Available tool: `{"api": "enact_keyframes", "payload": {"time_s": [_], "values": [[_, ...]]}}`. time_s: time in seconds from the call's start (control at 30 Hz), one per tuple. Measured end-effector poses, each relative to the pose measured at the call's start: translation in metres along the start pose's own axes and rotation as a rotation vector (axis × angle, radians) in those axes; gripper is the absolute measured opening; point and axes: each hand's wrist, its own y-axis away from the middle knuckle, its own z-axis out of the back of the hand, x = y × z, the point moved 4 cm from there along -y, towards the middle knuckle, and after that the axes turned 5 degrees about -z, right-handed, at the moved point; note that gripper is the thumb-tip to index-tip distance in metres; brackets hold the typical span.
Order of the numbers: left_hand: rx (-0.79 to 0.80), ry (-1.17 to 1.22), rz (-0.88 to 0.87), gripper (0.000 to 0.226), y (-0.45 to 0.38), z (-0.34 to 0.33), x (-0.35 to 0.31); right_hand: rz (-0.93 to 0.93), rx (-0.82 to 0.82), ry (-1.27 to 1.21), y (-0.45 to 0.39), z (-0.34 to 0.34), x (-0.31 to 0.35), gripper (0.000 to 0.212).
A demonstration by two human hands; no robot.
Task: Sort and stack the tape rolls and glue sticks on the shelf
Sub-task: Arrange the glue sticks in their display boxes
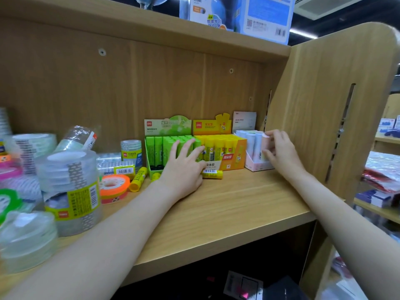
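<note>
Three display boxes of glue sticks stand at the back right of the wooden shelf: a green box, a yellow box and a pale pink box. My right hand pinches a pale glue stick at the pink box's right end. My left hand rests with spread fingers on the front of the green and yellow boxes. Loose yellow glue sticks lie in front: one by my left hand, another further left. Clear tape rolls are stacked at the left.
An orange tape roll lies flat beside the clear stack. More clear, pink and green tape rolls crowd the left edge. The shelf's side panel stands right beside my right hand. A boxed globe sits on the upper shelf.
</note>
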Motion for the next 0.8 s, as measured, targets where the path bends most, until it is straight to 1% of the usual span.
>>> {"api": "enact_keyframes", "payload": {"time_s": [0.07, 0.13, 0.2, 0.3, 0.47, 0.6, 0.7, 0.8], "values": [[0.004, -0.004, 0.007, 0.038, 0.001, 0.000, -0.001, 0.017, -0.045, 0.192, -0.002, -0.002, 0.004, 0.035], [0.004, -0.009, 0.010, 0.037, 0.001, -0.001, -0.002, 0.015, -0.080, 0.330, -0.006, -0.002, 0.008, 0.033], [0.000, -0.013, 0.010, 0.038, 0.001, -0.001, -0.002, -0.009, -0.074, 0.406, -0.011, -0.003, 0.007, 0.034], [-0.001, -0.019, 0.008, 0.038, 0.001, -0.001, -0.002, -0.038, -0.016, 0.471, -0.019, -0.004, 0.000, 0.035], [-0.013, -0.014, 0.006, 0.037, 0.001, -0.002, -0.001, -0.045, -0.003, 0.412, -0.019, -0.004, -0.004, 0.038], [-0.016, -0.007, 0.004, 0.037, 0.001, -0.003, -0.001, -0.005, -0.035, 0.297, -0.008, -0.005, -0.004, 0.043], [-0.013, -0.006, 0.004, 0.037, 0.001, -0.003, -0.001, 0.032, -0.117, 0.211, -0.004, 0.002, -0.003, 0.036], [-0.010, -0.009, 0.004, 0.037, 0.001, -0.002, -0.001, 0.038, -0.145, 0.153, -0.003, 0.005, -0.001, 0.030]]}}
